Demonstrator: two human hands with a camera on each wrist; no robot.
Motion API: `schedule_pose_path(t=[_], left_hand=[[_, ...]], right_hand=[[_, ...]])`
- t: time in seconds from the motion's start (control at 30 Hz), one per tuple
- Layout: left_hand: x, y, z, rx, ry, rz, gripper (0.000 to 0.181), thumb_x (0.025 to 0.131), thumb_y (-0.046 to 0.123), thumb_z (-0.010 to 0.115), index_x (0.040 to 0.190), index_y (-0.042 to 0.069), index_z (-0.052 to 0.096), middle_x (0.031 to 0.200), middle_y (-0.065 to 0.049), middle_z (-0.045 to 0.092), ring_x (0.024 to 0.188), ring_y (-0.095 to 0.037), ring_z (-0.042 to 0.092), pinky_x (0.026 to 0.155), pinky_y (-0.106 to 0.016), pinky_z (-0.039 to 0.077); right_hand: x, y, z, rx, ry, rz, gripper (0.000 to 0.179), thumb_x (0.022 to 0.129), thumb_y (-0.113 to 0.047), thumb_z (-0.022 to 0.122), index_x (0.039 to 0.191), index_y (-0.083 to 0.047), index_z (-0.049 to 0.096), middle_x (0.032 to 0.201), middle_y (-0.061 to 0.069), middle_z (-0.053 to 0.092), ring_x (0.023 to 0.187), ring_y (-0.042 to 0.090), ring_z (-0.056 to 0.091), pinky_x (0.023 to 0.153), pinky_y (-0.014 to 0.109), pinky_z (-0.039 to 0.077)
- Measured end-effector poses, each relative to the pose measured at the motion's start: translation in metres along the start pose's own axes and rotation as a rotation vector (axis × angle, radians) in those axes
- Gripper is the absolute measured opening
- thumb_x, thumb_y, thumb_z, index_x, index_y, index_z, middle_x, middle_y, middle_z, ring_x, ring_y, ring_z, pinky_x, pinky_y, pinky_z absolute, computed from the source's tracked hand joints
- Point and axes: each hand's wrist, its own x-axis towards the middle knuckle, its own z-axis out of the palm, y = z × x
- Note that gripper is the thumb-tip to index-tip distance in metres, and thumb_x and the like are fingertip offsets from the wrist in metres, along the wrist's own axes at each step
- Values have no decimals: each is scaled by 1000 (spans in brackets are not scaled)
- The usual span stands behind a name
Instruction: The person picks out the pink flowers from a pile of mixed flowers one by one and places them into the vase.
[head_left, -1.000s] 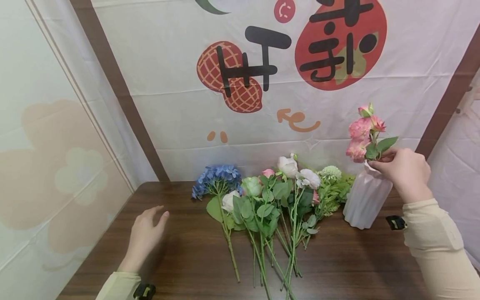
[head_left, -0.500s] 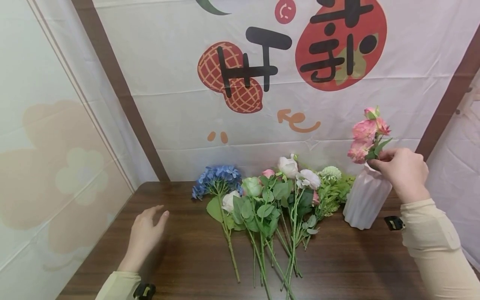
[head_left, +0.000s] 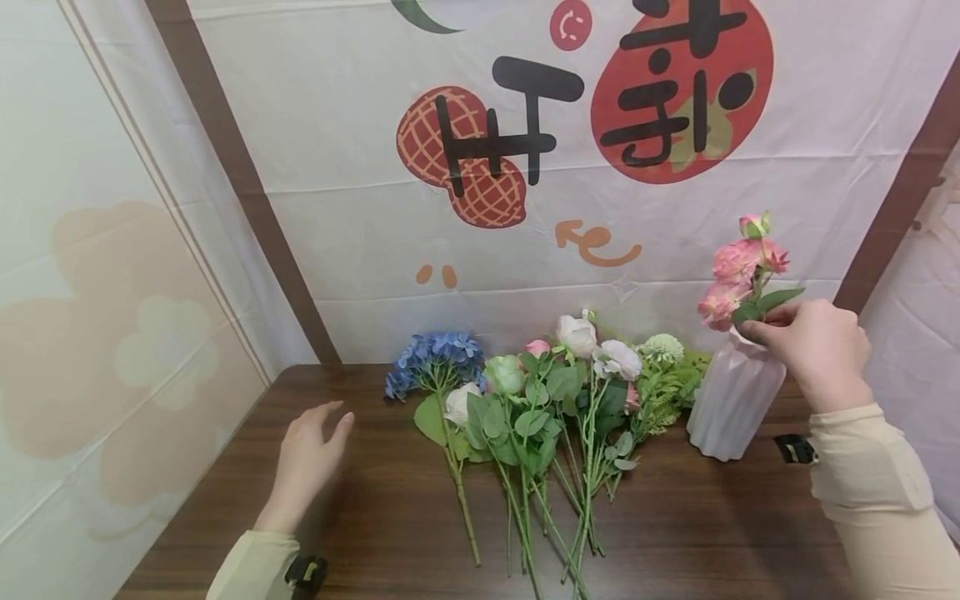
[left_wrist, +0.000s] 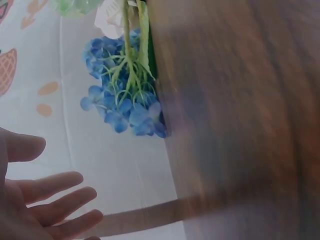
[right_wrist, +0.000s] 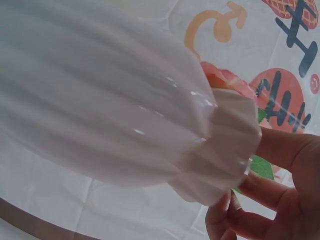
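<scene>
The lower stem of the pink flower spray point(head_left: 733, 265) is hidden by the right hand point(head_left: 825, 350) and the white vase point(head_left: 735, 396), so how far it reaches inside cannot be told. The right wrist view cuts off the vase's base and, behind its pleated rim, shows only scraps of pink petal and green leaf. The bench point(head_left: 360, 517) blurs in the left wrist view, and in the head view some stems of the flower pile point(head_left: 540, 417) run past the lower border.

The right thumb and forefinger pinch the spray low, under its blooms, just above the vase's mouth; the exact contact is partly covered. In the right wrist view these fingers lie close against the rim, but whether they touch it cannot be told. The left hand point(head_left: 307, 454) holds nothing, its fingers loosely extended and spread, near the blue flower point(head_left: 438, 358).

The vase stands on the bench just right of the pile's green sprigs, near the cloth backdrop point(head_left: 360, 233). Dark wood shows between the left hand and the blue flower's stem, and between the vase and the bottom border.
</scene>
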Motion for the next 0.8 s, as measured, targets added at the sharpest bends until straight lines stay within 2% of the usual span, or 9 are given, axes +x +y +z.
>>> schedule_pose_path(t=[0.23, 0.43, 0.6, 0.7, 0.8], left_hand=[[9, 16, 10, -26, -11, 26, 44, 97, 28, 51, 128, -3, 54, 130, -28, 53, 123, -47, 43, 102, -59, 31], [14, 32, 24, -59, -31, 44, 42, 96, 25, 53, 127, -3, 55, 131, -25, 54, 123, -45, 44, 103, -57, 32], [17, 46, 33, -91, -42, 56, 42, 95, 26, 54, 127, -1, 56, 130, -24, 54, 123, -43, 45, 103, -56, 34], [18, 54, 39, -109, -53, 63, 42, 96, 27, 54, 127, 0, 56, 130, -23, 55, 123, -41, 45, 102, -55, 35], [18, 63, 45, -122, -49, 81, 40, 95, 26, 56, 126, 1, 57, 128, -21, 56, 122, -40, 47, 102, -54, 37]], right_hand=[[-7, -9, -11, -1, 90, 28, 45, 85, -47, 63, 110, -10, 70, 101, 25, 68, 89, 53, 55, 51, 44, 38], [-16, -25, -14, 49, 195, -19, 45, 91, -47, 53, 115, -12, 67, 97, 20, 70, 84, 47, 59, 48, 41, 36], [-22, -41, -5, 104, 265, -59, 47, 93, -47, 47, 116, -10, 66, 98, 17, 71, 77, 40, 63, 47, 41, 36], [-24, -51, 5, 141, 318, -81, 44, 93, -47, 49, 113, -13, 68, 94, 14, 72, 76, 39, 62, 47, 44, 36], [-25, -58, 17, 178, 375, -128, 39, 93, -44, 52, 109, -14, 70, 88, 11, 73, 73, 35, 63, 46, 41, 36]])
